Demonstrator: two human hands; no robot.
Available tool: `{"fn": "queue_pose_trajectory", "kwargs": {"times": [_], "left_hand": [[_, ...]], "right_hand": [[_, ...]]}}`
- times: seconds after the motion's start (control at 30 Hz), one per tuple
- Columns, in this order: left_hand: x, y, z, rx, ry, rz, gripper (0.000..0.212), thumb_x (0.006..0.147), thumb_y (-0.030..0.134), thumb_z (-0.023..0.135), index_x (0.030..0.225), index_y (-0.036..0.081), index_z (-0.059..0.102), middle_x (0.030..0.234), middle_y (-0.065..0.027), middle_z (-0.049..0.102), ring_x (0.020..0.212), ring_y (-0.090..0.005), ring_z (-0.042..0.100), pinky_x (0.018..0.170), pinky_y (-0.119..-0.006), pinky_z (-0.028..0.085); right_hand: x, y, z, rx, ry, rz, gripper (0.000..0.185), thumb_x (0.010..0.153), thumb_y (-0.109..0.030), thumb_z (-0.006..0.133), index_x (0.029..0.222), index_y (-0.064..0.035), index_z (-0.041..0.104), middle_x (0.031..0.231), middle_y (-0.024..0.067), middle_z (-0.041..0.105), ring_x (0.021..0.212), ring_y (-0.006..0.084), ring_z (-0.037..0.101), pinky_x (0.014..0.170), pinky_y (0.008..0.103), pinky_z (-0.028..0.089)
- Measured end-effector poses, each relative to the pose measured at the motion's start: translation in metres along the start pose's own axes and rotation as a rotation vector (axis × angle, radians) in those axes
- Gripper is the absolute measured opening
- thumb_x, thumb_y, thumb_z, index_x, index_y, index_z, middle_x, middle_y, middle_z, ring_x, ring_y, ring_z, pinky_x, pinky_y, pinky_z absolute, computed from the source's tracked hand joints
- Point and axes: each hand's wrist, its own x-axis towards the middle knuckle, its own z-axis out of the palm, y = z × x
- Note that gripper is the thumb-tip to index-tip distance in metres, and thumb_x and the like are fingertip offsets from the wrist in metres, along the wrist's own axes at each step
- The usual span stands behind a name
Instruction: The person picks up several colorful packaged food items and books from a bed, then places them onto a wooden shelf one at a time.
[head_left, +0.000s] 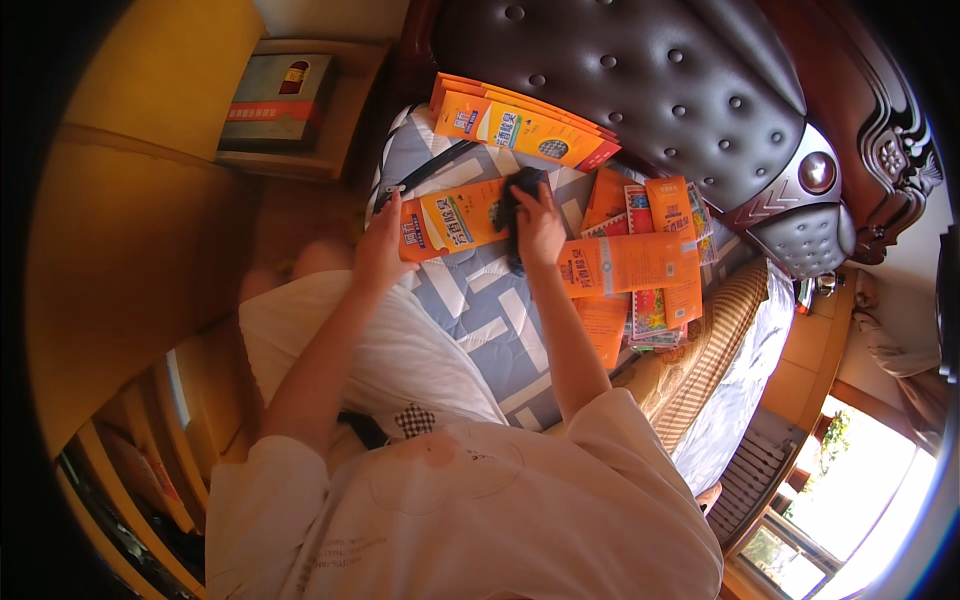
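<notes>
My left hand (384, 244) grips the near end of an orange printed packet (457, 220) above the patterned mattress (480, 300). At the packet's other end, my right hand (538, 225) rests its fingers on a dark, soft-looking item (517, 259), perhaps cloth; whether it is gripped I cannot tell. Beyond my hands, several like packets (517, 127) stand overlapped against the tufted headboard. To the right of my right hand lies a loose pile of orange packets (622, 264) and colourful printed sachets (646, 311). A black strap (439, 166) with a metal piece lies beyond my left hand.
The dark tufted leather headboard (645, 82) with carved wood edges the bed. A bedside stand (345, 150) at the upper left holds a printed box (277, 101). Folded bedding (712, 352) lies on the right. Wooden slats (142, 450) show at the lower left.
</notes>
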Motion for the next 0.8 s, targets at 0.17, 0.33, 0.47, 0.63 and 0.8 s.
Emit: {"fn": "queue_pose_trajectory", "kwargs": {"times": [0.17,0.33,0.47,0.63,0.8], "left_hand": [[0.008,0.011,0.011,0.007,-0.017,-0.013,0.122,0.048,0.011,0.088,0.148,0.005,0.018,0.136,-0.0241,0.045,0.125,-0.0391,0.044,0.101,-0.042,0.041],[0.001,-0.009,0.014,0.091,0.052,0.091,0.115,0.053,0.01,0.086,0.147,0.003,0.02,0.136,-0.0259,0.045,0.124,-0.0401,0.045,0.101,-0.041,0.04],[0.001,0.007,-0.001,0.031,-0.007,0.027,0.103,0.062,0.011,0.079,0.146,0.002,0.022,0.137,-0.026,0.044,0.127,-0.04,0.043,0.103,-0.042,0.038],[0.0,0.003,-0.001,0.141,0.0,0.216,0.096,0.063,0.014,0.078,0.144,0.001,0.026,0.139,-0.026,0.042,0.129,-0.04,0.041,0.105,-0.048,0.034],[-0.008,0.003,-0.03,0.166,-0.028,0.31,0.049,0.076,0.008,0.068,0.122,-0.001,0.053,0.127,-0.0192,0.054,0.112,-0.0382,0.054,0.09,-0.047,0.045]], "right_hand": [[-0.045,-0.037,0.032,-0.001,0.021,0.017,0.041,0.076,-0.006,0.063,0.112,-0.0241,0.069,0.134,0.0128,0.053,0.093,0.0325,0.065,0.075,0.038,0.055],[-0.09,-0.073,0.053,-0.005,-0.217,-0.263,0.039,0.074,-0.011,0.068,0.107,-0.0313,0.07,0.132,0.0046,0.056,0.089,0.024,0.064,0.072,0.0355,0.055],[-0.045,-0.006,-0.001,-0.124,-0.062,-0.022,0.039,0.078,-0.012,0.064,0.113,-0.0294,0.068,0.129,0.0101,0.057,0.086,0.0281,0.066,0.071,0.0369,0.055],[-0.02,0.013,-0.077,0.137,0.085,0.075,0.041,0.078,-0.005,0.057,0.115,-0.0193,0.068,0.128,0.0183,0.056,0.097,0.0372,0.063,0.081,0.0382,0.053],[-0.083,-0.004,-0.145,0.198,0.193,0.01,0.048,0.074,0.006,0.057,0.116,-0.0154,0.068,0.131,0.0254,0.052,0.11,0.0404,0.058,0.089,0.0366,0.05]]}}
